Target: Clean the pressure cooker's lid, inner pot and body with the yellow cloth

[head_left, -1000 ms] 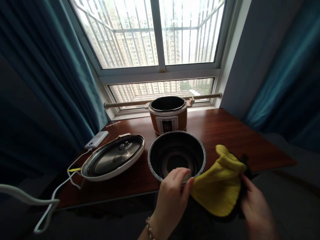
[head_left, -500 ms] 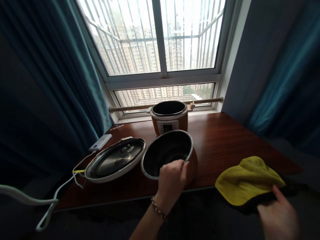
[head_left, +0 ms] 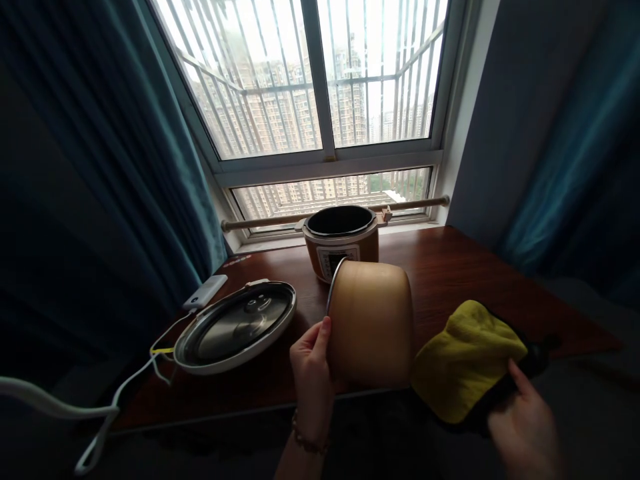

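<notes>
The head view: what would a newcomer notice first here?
Probably the golden pot, tipped sideways near front centre, its rim in the left fingers. To its right, the yellow cloth in the right fingers stands out. Behind them, a bright window fills the top middle.

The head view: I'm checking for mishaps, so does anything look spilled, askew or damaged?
I see no spill or damage. The inner pot looks askew: the left hand holds it tipped sideways, not upright, its tan outside facing the camera.
</notes>
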A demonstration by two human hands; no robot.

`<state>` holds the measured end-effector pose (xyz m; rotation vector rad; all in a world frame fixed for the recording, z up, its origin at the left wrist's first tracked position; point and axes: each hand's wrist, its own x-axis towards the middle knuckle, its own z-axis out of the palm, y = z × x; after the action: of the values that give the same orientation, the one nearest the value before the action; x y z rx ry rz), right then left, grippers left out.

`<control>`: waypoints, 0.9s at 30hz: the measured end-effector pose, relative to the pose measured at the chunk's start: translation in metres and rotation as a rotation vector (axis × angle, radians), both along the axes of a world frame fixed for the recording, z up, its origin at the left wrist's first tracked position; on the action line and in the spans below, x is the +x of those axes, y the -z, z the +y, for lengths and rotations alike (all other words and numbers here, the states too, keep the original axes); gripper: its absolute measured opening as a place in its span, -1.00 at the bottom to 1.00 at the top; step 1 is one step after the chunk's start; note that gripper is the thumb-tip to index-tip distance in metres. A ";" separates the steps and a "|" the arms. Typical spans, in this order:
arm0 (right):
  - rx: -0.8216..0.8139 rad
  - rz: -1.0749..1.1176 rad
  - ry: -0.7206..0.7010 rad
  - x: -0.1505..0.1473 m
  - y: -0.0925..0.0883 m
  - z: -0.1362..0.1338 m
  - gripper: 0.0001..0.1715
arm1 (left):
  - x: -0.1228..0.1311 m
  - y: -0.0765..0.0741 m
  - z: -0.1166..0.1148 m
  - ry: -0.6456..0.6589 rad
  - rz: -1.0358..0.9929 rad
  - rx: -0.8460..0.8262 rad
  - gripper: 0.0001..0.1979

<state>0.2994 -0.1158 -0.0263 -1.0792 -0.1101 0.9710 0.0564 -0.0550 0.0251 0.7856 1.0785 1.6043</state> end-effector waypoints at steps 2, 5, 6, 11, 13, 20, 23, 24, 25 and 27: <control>0.034 -0.060 -0.011 0.000 0.002 -0.002 -0.60 | 0.007 0.008 -0.001 -0.020 -0.014 0.014 -0.72; 0.050 -0.190 0.013 0.004 0.007 -0.006 -0.60 | 0.011 0.018 0.002 -0.039 0.036 0.025 -0.71; 0.041 -0.253 0.037 0.006 0.009 -0.007 -0.61 | 0.010 0.021 0.003 -0.047 0.059 0.024 -0.70; -0.035 -0.438 0.108 0.019 0.016 -0.011 -0.61 | 0.007 0.027 0.008 -0.105 0.075 0.016 -0.68; -0.082 -0.496 0.118 0.021 0.017 -0.012 -0.56 | 0.006 0.028 0.009 -0.125 0.044 0.016 -0.69; -0.075 -0.768 0.156 0.003 0.029 -0.013 -0.45 | 0.005 0.035 0.005 -0.109 0.116 0.036 -0.69; -0.069 -0.879 0.187 -0.008 0.025 -0.013 -0.40 | 0.006 0.041 0.000 -0.083 0.188 0.031 -0.69; -0.064 -0.947 0.196 -0.015 0.020 -0.011 -0.37 | 0.006 0.043 -0.001 -0.082 0.200 0.029 -0.69; -0.050 -1.023 0.191 -0.024 0.012 -0.007 -0.36 | 0.007 0.045 -0.003 -0.087 0.207 0.027 -0.69; 0.010 -1.170 0.111 -0.051 -0.007 0.005 -0.40 | 0.008 0.049 -0.005 -0.098 0.210 0.025 -0.70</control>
<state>0.2484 -0.1106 -0.0188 -1.5052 -0.9896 0.1332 0.0643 -0.0604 -0.0234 0.9468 1.2648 1.6474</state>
